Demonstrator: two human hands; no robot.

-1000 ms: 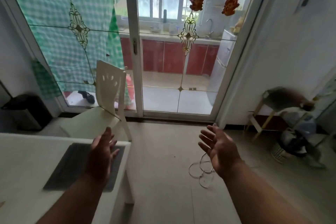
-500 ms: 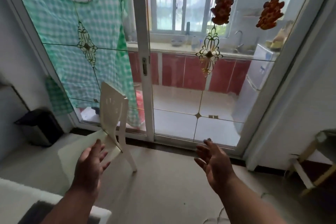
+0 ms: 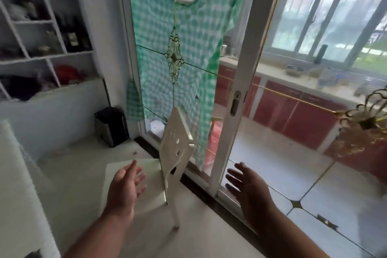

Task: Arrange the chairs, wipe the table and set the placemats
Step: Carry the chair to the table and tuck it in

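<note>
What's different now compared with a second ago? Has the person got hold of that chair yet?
Not yet. The view has swung left and closer: the white chair now looms between the hands, and the table with its placemat has slid out of sight. The left hand and right hand remain open and empty, reaching toward the chair, which still stands by the glass door.

Both hands are spread open and hold nothing, the left hand [image 3: 123, 189] over the near edge of the white chair [image 3: 167, 165] seat, the right hand [image 3: 249, 188] to the right of the backrest. Between them lies open air, with the backrest edge-on as the one thing standing there. Far and right, the sliding glass door [image 3: 236, 98] closes off the way (its white frame post sits just beyond the right hand). A green checked cloth [image 3: 184, 52] hangs behind the chair. At far left a black bin [image 3: 111, 125] stands by the wall; bare floor lies near left, up to the table [image 3: 14, 184] edge.
</note>
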